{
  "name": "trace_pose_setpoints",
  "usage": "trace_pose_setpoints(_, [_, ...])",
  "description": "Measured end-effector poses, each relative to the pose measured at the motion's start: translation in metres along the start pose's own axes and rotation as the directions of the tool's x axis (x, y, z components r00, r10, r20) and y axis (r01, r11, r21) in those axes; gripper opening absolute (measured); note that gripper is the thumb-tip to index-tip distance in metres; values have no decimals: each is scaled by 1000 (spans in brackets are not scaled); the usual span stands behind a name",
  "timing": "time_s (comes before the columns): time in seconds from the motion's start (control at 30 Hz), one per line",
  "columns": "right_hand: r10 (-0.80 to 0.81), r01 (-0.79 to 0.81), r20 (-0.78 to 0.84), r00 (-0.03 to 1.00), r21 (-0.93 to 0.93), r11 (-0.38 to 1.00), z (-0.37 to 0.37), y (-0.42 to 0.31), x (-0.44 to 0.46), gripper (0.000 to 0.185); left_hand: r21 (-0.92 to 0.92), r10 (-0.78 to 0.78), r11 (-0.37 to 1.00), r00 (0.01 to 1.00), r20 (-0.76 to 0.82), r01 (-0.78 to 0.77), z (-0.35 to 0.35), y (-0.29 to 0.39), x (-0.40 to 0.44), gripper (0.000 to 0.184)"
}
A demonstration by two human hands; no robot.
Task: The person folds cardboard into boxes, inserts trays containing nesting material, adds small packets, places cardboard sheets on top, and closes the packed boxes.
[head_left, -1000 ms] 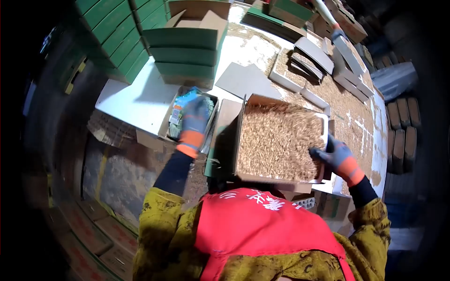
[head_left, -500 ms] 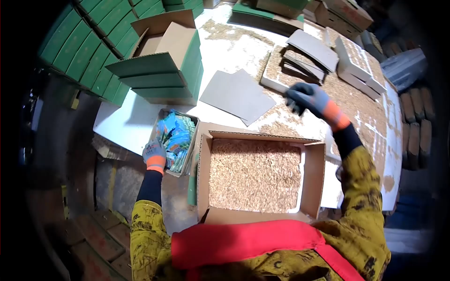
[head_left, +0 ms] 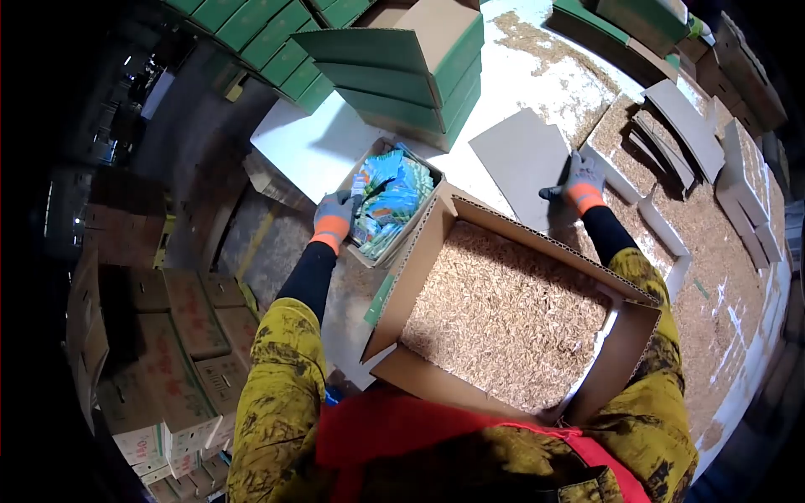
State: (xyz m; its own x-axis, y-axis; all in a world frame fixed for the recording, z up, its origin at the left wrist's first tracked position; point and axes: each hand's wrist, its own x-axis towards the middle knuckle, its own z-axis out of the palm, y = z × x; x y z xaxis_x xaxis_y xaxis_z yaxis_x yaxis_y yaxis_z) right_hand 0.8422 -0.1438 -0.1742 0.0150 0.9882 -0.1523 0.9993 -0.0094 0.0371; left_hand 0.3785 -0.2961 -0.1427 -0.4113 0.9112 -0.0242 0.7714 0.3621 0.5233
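Observation:
My left hand (head_left: 337, 215), in a grey glove with an orange cuff, is at the left side of a bin (head_left: 424, 213) filled with blue and green packets (head_left: 391, 191). Its fingers are curled at a small packet (head_left: 359, 184) near the rim; the fingertips are partly hidden. My right hand (head_left: 582, 179), gloved alike, rests at the right edge of flat grey cardboard sheets (head_left: 521, 163), thumb and fingers apart. In front of me an open cardboard box (head_left: 616, 360) holds a level layer of light brown flakes (head_left: 507, 314) over a white lining.
Green boxes (head_left: 402, 80) stand stacked behind the bin, the top one open. Flakes and curved cardboard pieces (head_left: 683, 126) lie on the white table (head_left: 298, 138) to the right. Stacked brown cartons (head_left: 180, 352) stand on the floor at left.
My right hand has come down from above the flakes to the edge of the grey sheets. My left hand stays at the packet bin. The view has turned, shifting everything right.

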Motion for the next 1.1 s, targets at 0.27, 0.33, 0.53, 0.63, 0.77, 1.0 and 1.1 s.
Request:
trace_pose_setpoints(0.27, [-92, 52, -37, 995, 985, 164, -72, 96, -88, 36, -406, -5, 914, 1000, -29, -7, -46, 19, -7, 25])
trace_pose_setpoints(0.33, [-64, 181, -170, 983, 946, 268, -110, 108, -135, 30, -630, 153, 763, 987, -42, -145, -81, 72, -28, 17])
trace_pose_setpoints(0.53, [-182, 470, -746, 641, 194, 861, -233, 48, -287, 31, -77, 960, 267, 258, 112, -960, -147, 221, -151, 29])
trace_pose_setpoints(0.63, [-340, 410, -692, 636, -70, 909, -267, 4, -349, 42, -39, 944, 290, 279, 178, -956, -136, 194, -163, 39])
trace_pose_setpoints(0.77, [-609, 614, -275, 744, -81, 785, -241, -36, -377, 30, -545, 783, 485, 617, -78, -684, -123, 154, -143, 40])
trace_pose_setpoints(1.0, [-587, 584, 85, 805, 67, 809, -197, -29, -370, 26, -90, 873, 486, 476, 110, -870, -75, 144, -162, 58])
trace_pose_setpoints(1.1, [-522, 525, -59, 851, 136, 840, -203, -41, -366, 56, -549, 679, 638, 730, 72, -539, -71, 159, -176, 64])
